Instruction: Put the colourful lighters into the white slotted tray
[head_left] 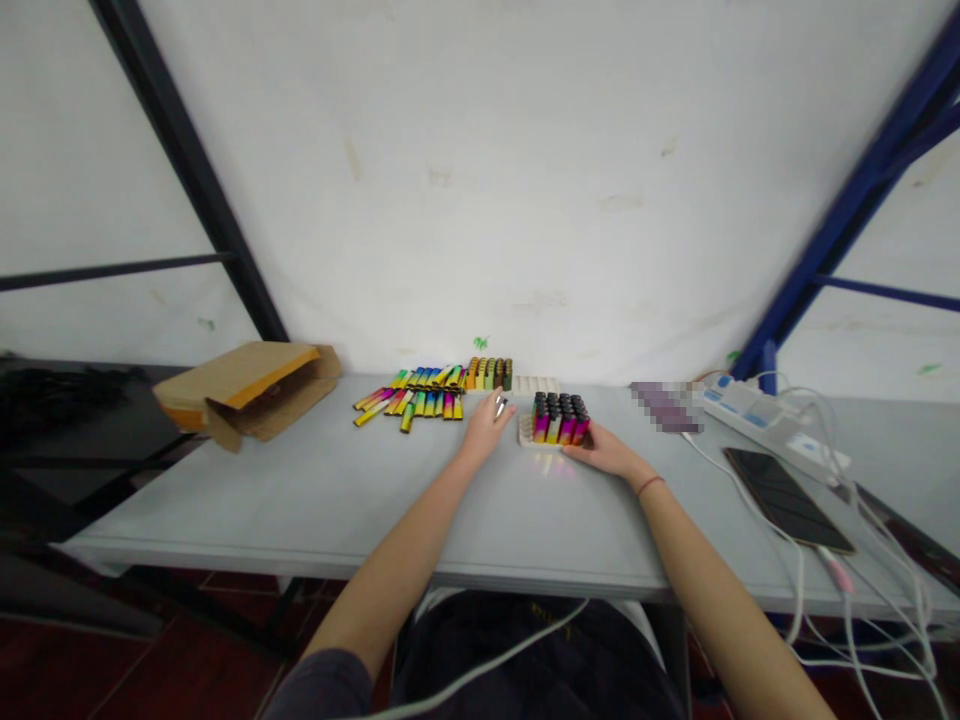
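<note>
In the middle of the frame, the left hand [486,428] pinched a lighter [499,404] just beside the tray [526,433]. The right hand [604,452] lay flat against the tray's side. Holding the tray steady seemed wise.

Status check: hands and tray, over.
Left hand pinching a small silver piece. Right hand against the lighter tray. Loose lighters piled behind, left.

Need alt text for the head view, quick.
The left hand pinches a small silvery piece beside a tray of colourful lighters, which the right hand touches. A loose pile lies behind on the grey table.
</note>
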